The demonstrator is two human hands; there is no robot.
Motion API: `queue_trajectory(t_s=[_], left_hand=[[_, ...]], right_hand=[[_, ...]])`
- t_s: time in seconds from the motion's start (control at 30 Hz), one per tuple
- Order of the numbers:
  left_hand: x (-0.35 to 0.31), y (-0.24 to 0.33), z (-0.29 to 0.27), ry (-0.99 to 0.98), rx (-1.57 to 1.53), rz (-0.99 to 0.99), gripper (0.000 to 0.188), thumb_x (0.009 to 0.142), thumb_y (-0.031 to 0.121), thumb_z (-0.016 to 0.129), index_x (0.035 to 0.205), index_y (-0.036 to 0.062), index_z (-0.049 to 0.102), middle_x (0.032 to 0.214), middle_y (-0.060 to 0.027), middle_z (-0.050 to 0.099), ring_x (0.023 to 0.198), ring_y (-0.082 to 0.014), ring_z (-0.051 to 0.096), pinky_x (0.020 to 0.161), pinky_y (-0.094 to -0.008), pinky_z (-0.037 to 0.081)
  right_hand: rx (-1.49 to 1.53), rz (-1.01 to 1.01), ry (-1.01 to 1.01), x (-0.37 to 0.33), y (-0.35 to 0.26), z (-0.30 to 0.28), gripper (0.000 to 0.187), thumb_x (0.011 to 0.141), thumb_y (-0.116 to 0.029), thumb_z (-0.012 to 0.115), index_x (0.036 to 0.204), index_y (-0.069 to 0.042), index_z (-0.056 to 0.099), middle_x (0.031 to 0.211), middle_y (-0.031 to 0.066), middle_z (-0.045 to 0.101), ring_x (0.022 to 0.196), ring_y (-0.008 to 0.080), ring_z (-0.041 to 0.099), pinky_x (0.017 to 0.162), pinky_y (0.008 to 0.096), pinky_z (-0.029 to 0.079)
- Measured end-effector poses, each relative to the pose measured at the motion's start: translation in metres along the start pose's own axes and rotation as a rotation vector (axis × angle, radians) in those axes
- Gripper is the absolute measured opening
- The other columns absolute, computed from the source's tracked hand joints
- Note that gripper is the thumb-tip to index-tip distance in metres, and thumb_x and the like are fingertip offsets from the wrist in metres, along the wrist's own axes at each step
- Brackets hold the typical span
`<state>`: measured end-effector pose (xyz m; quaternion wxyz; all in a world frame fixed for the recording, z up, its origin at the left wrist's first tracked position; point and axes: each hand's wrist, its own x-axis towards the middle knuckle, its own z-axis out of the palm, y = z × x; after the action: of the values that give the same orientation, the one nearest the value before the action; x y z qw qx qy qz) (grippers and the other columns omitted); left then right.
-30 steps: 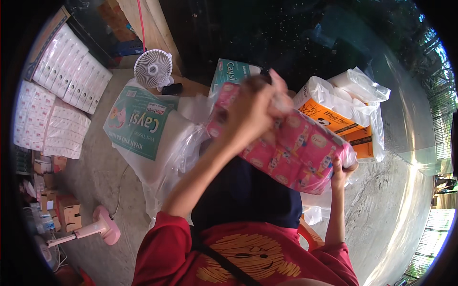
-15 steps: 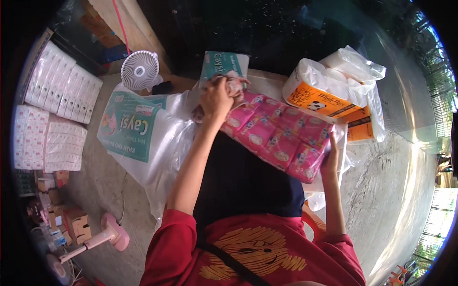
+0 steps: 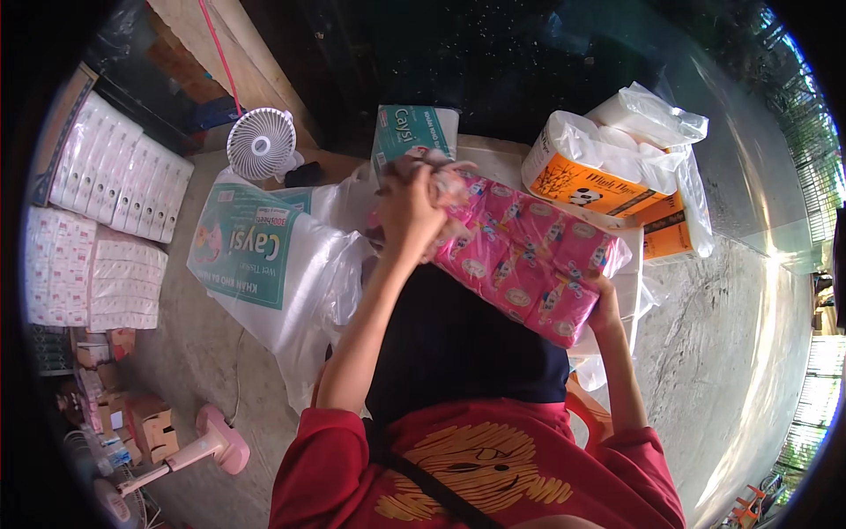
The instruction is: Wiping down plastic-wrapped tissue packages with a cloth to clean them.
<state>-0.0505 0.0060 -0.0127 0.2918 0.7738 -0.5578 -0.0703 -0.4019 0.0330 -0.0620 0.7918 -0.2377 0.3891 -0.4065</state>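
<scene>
A long pink plastic-wrapped multipack (image 3: 520, 251) of small packets lies slantwise before me, its right end nearer. My left hand (image 3: 412, 212) is closed around a crumpled, pinkish-grey rag (image 3: 451, 183), which rests on the multipack's left end. Gripping the lower right corner of the multipack is my right hand (image 3: 604, 307), its fingers partly hidden behind the wrap. Just beyond the rag stands a teal-and-white tissue package (image 3: 414, 128).
White toilet rolls in orange-printed wrap (image 3: 599, 181) stand at the far right. Left of me lies a clear bag with a teal label (image 3: 256, 247), below a small white fan (image 3: 262, 144). Stacked white packs (image 3: 115, 167) and a pink standing fan (image 3: 220, 445) are farther left.
My left hand and the rag have moved right and slightly nearer, over the multipack's left end. My right hand has slid down to the near corner, and the multipack has shifted slightly.
</scene>
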Motion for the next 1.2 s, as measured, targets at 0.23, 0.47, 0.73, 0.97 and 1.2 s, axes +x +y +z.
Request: queue_trajectory(t_s=[0.23,0.47,0.73,0.97,1.2], left_hand=[[-0.073,0.118,-0.034,-0.318,-0.637,0.528,0.066,0.064,0.013,0.077,0.126,0.0239,0.056,0.13,-0.0208,0.05,0.102,-0.0406,0.063,0.082,-0.0494,0.055],[-0.044,0.074,-0.06,0.087,-0.228,0.584,0.065,0.062,0.008,0.073,0.122,0.0307,0.06,0.1,-0.0114,0.051,0.094,-0.0338,0.06,0.071,-0.0426,0.056],[-0.017,0.057,-0.044,0.3,-0.54,0.325,0.053,0.07,0.009,0.071,0.121,0.0141,0.058,0.118,-0.0209,0.06,0.108,-0.0415,0.06,0.087,-0.0448,0.052],[-0.083,0.113,-0.053,0.256,-0.43,0.916,0.045,0.068,0.046,0.074,0.11,0.0337,0.065,0.109,-0.0133,0.06,0.091,-0.0316,0.063,0.067,-0.0416,0.052],[0.007,0.013,-0.055,0.319,-0.588,0.208,0.048,0.081,0.019,0.07,0.126,0.0061,0.058,0.12,-0.0161,0.062,0.112,-0.0334,0.059,0.094,-0.0379,0.046]], right_hand=[[-0.878,-0.7,-0.064,0.019,0.004,0.007,0.046,0.091,-0.016,0.052,0.133,0.003,0.048,0.119,0.0139,0.06,0.11,0.0289,0.06,0.102,0.0391,0.045],[0.121,-0.357,0.047,0.002,-0.03,0.043,0.07,0.085,-0.042,0.053,0.138,0.002,0.041,0.127,0.0222,0.056,0.113,0.0374,0.059,0.097,0.0519,0.05],[0.312,-0.307,0.072,-0.022,-0.033,0.085,0.064,0.087,-0.038,0.051,0.139,-0.002,0.043,0.131,0.0205,0.053,0.115,0.035,0.058,0.095,0.051,0.05],[0.48,-0.262,-0.162,0.01,-0.021,0.074,0.043,0.089,-0.031,0.052,0.121,-0.003,0.054,0.112,0.0145,0.062,0.099,0.0282,0.063,0.089,0.0419,0.053],[0.32,-0.334,0.073,-0.02,-0.061,0.085,0.038,0.081,-0.028,0.056,0.108,-0.002,0.061,0.101,0.0134,0.066,0.094,0.0266,0.065,0.087,0.0409,0.053]])
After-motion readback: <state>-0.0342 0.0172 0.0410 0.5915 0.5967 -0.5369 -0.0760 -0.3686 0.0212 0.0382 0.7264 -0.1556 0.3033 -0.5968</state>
